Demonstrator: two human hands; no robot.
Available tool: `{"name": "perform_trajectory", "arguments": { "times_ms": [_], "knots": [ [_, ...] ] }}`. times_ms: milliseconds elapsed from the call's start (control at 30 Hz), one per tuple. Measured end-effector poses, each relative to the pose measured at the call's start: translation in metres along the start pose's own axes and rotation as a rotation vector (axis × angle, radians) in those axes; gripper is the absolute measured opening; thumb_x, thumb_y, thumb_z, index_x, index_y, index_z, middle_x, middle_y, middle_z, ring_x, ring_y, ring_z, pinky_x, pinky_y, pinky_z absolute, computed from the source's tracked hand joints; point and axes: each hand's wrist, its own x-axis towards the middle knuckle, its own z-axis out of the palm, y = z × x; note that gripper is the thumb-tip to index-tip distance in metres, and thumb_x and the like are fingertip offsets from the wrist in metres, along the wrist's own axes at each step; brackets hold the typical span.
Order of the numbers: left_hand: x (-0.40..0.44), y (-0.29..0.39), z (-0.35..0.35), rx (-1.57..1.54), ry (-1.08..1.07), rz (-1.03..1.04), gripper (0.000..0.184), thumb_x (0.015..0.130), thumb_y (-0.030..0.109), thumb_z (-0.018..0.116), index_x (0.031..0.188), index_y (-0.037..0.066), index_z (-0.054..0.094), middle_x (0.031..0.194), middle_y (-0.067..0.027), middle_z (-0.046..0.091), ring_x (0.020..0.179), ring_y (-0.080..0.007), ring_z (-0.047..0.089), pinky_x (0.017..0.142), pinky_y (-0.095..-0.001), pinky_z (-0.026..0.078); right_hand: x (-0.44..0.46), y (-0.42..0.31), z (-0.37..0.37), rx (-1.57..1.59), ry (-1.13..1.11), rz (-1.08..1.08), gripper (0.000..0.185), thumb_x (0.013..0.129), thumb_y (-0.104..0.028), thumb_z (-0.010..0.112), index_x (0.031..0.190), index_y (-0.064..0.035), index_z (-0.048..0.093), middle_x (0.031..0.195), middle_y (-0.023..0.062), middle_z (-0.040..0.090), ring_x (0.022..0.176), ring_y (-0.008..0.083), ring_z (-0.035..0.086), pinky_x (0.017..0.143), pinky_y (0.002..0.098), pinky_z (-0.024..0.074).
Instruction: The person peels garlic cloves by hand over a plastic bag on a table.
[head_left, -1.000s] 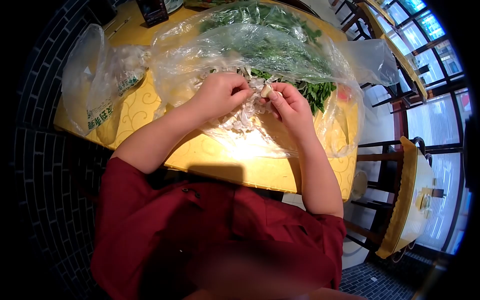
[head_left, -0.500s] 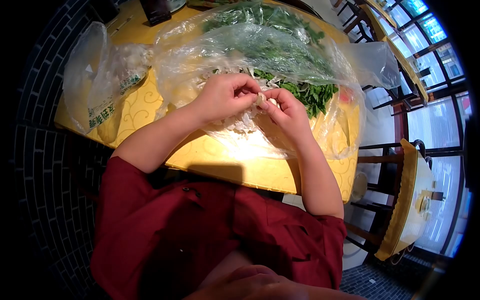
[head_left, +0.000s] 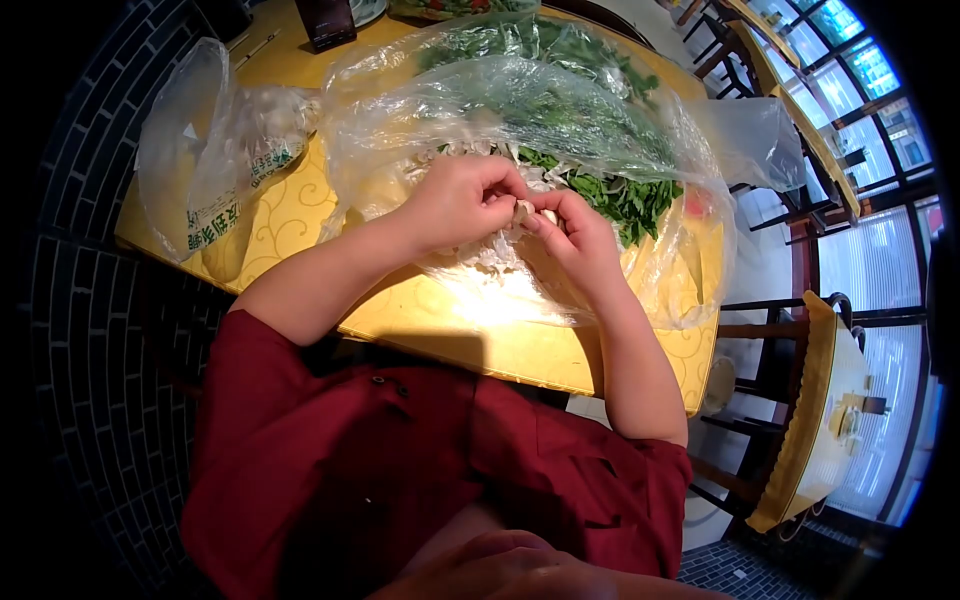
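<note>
My left hand point(head_left: 468, 200) and my right hand point(head_left: 578, 238) meet over a heap of pale garlic skins point(head_left: 492, 258). Between their fingertips is a small garlic clove point(head_left: 523, 211), pinched from both sides. Another pale piece shows among the fingers of my right hand. Behind the hands, green leafy herbs point(head_left: 625, 205) lie partly under a clear plastic bag point(head_left: 400, 120) spread on the yellow table point(head_left: 400, 335). To the left, a second clear bag point(head_left: 185, 150) with green print holds whole garlic bulbs point(head_left: 280, 115).
At the back left stand a dark box point(head_left: 326, 22) and part of a plate point(head_left: 368, 10). A packet with red and green contents point(head_left: 460, 8) lies at the back edge. On the right are chairs and another table point(head_left: 825, 420) near windows.
My left hand has come over to the clove held by my right hand, and both now pinch at it. The view has shifted slightly, so the table items appear lower and further right.
</note>
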Motion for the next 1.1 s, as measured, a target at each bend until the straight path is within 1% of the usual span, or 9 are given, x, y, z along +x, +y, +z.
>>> {"name": "perform_trajectory", "arguments": {
  "times_ms": [67,167,267,367,533,667,833,933,1100],
  "knots": [
    [0.0,-0.001,0.0,-0.026,-0.008,-0.016,0.011,0.079,0.001,0.057,0.088,-0.001,0.061,0.074,-0.0037,0.063,0.063,-0.0063,0.058,0.054,-0.02,0.046,-0.002,-0.003,0.002,-0.072,0.021,-0.036,0.02,0.084,-0.018,0.062,0.099,-0.0042,0.059,0.085,0.0083,0.063,0.069,0.015,0.057,0.063,0.0274,0.0455],
    [0.0,-0.004,0.0,-0.136,-0.028,-0.048,0.011,0.08,0.001,0.056,0.089,-0.002,0.06,0.074,-0.0043,0.063,0.063,-0.0066,0.058,0.054,-0.0201,0.046,-0.002,-0.006,0.004,-0.01,0.073,-0.054,0.017,0.085,-0.013,0.062,0.098,-0.0026,0.06,0.074,-0.0025,0.059,0.06,0.0022,0.045,0.053,0.018,0.0368],
    [0.001,0.001,-0.001,-0.271,-0.058,-0.135,0.01,0.081,0.001,0.056,0.09,-0.002,0.06,0.074,-0.0053,0.063,0.064,-0.0071,0.059,0.054,-0.0203,0.047,0.0,0.0,0.003,0.002,0.07,-0.089,0.017,0.085,-0.013,0.062,0.098,-0.0027,0.06,0.073,-0.0025,0.058,0.059,0.0025,0.045,0.052,0.0183,0.0368],
    [0.001,0.003,-0.003,-0.311,-0.072,-0.178,0.01,0.081,0.001,0.056,0.09,-0.003,0.06,0.075,-0.0059,0.063,0.065,-0.0074,0.059,0.054,-0.0204,0.047,-0.001,-0.001,0.001,0.019,0.038,-0.035,0.02,0.085,-0.017,0.061,0.099,-0.0031,0.058,0.083,0.0101,0.063,0.071,0.0163,0.059,0.064,0.0279,0.0468],
    [0.001,-0.005,0.0,-0.273,-0.052,-0.12,0.009,0.081,-0.001,0.055,0.088,-0.003,0.06,0.075,-0.0044,0.062,0.065,-0.0075,0.059,0.054,-0.0204,0.047,-0.002,-0.005,0.002,-0.118,0.042,-0.057,0.022,0.084,-0.02,0.062,0.099,-0.0041,0.058,0.084,0.0119,0.063,0.071,0.0203,0.061,0.064,0.0298,0.0478],
    [0.0,-0.007,0.003,-0.169,-0.005,-0.058,0.009,0.079,0.0,0.055,0.086,-0.001,0.06,0.072,-0.0023,0.061,0.064,-0.0065,0.058,0.055,-0.0203,0.046,-0.002,-0.007,0.004,-0.181,0.051,-0.053,0.022,0.084,-0.021,0.062,0.098,-0.0047,0.057,0.083,0.013,0.063,0.069,0.0241,0.062,0.063,0.0318,0.0483],
    [-0.001,-0.001,0.004,-0.024,0.052,-0.041,0.011,0.075,0.004,0.058,0.085,0.002,0.062,0.069,-0.0017,0.059,0.06,-0.0054,0.053,0.054,-0.0211,0.043,-0.002,-0.005,0.005,-0.192,0.072,-0.049,0.022,0.084,-0.02,0.061,0.098,-0.0045,0.056,0.083,0.0139,0.063,0.068,0.0267,0.062,0.062,0.0339,0.0483],
    [0.0,-0.004,0.005,0.085,0.093,0.042,0.011,0.074,0.005,0.058,0.085,0.002,0.062,0.067,-0.0022,0.058,0.059,-0.0061,0.052,0.053,-0.0221,0.042,-0.001,-0.003,0.006,-0.188,0.078,-0.085,0.02,0.085,-0.019,0.06,0.098,-0.0044,0.056,0.083,0.0145,0.063,0.07,0.0274,0.062,0.063,0.0344,0.0481],
    [0.0,-0.004,0.005,0.104,0.098,0.073,0.012,0.073,0.005,0.058,0.084,0.003,0.062,0.067,-0.0031,0.057,0.058,-0.0072,0.051,0.053,-0.0229,0.042,-0.001,0.0,0.007,-0.143,0.078,-0.125,0.018,0.086,-0.017,0.058,0.099,-0.0043,0.056,0.086,0.0151,0.063,0.072,0.0291,0.062,0.064,0.0349,0.048]
  ]
}}
